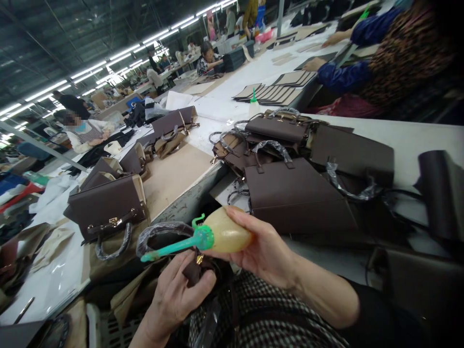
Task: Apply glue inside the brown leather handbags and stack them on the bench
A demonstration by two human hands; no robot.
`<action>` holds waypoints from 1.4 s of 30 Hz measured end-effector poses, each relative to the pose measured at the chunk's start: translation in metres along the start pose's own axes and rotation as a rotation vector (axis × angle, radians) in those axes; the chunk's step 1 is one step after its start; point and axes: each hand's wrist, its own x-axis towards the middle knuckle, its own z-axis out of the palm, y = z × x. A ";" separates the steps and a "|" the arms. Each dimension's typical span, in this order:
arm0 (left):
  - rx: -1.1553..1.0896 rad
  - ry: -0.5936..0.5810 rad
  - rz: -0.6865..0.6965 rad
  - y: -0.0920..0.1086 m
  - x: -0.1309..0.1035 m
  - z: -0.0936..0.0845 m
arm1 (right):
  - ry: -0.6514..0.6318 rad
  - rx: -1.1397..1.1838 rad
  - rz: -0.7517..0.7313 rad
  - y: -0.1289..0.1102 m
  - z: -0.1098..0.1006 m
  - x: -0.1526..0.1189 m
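Note:
My right hand [266, 249] is wrapped round a glue bottle [226, 231], a yellowish squeeze bottle with a long green nozzle that points left. Below the nozzle, my left hand [181, 290] pinches a dark brown leather piece [193, 271] of a handbag on my lap. A small gold metal fitting [199, 260] shows beside those fingers. The bag's plastic-wrapped handle [159, 232] loops up behind the nozzle. Much of this bag is hidden by my hands and the bottle.
Brown handbags [290, 193] lie piled on the table to the right. Another handbag [108, 212] stands on the left table. A second bottle [253, 106] stands behind the pile, near flat panels [275, 92]. A co-worker's blue sleeves [344, 77] are at the upper right.

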 end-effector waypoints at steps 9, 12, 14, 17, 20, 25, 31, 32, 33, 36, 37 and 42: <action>0.028 -0.100 -0.110 -0.006 0.002 -0.010 | -0.080 -0.225 0.156 -0.032 0.004 0.029; -0.041 -0.103 -0.383 -0.026 -0.016 -0.039 | -0.076 -0.314 0.055 -0.042 -0.005 0.020; -0.108 -0.130 -0.568 -0.043 -0.029 -0.070 | -0.054 -0.349 -0.068 -0.044 -0.010 0.012; -0.326 -0.085 -0.802 -0.067 -0.041 -0.121 | 0.004 -0.379 -0.200 -0.041 -0.015 0.000; -0.720 -0.002 -1.038 -0.084 -0.040 -0.147 | 0.046 -0.486 -0.271 -0.034 -0.018 -0.007; -1.190 -0.037 -1.283 -0.093 -0.031 -0.103 | 0.085 -0.768 -0.436 -0.025 -0.023 -0.011; -1.348 0.012 -1.255 -0.099 -0.044 -0.032 | 0.056 -0.992 -0.563 -0.021 -0.025 -0.007; -1.359 0.022 -1.248 -0.103 -0.046 -0.026 | 0.045 -1.002 -0.558 -0.020 -0.026 -0.006; -1.365 0.026 -1.242 -0.107 -0.049 -0.022 | 0.030 -1.007 -0.553 -0.018 -0.027 -0.005; -1.367 0.026 -1.230 -0.117 -0.052 -0.013 | -0.019 -1.015 -0.566 -0.013 -0.030 -0.003; -1.367 0.026 -1.226 -0.119 -0.052 -0.011 | -0.024 -1.025 -0.586 -0.012 -0.030 -0.002; -1.387 0.029 -1.226 -0.116 -0.047 -0.009 | -0.010 -1.136 -0.690 -0.005 -0.030 0.000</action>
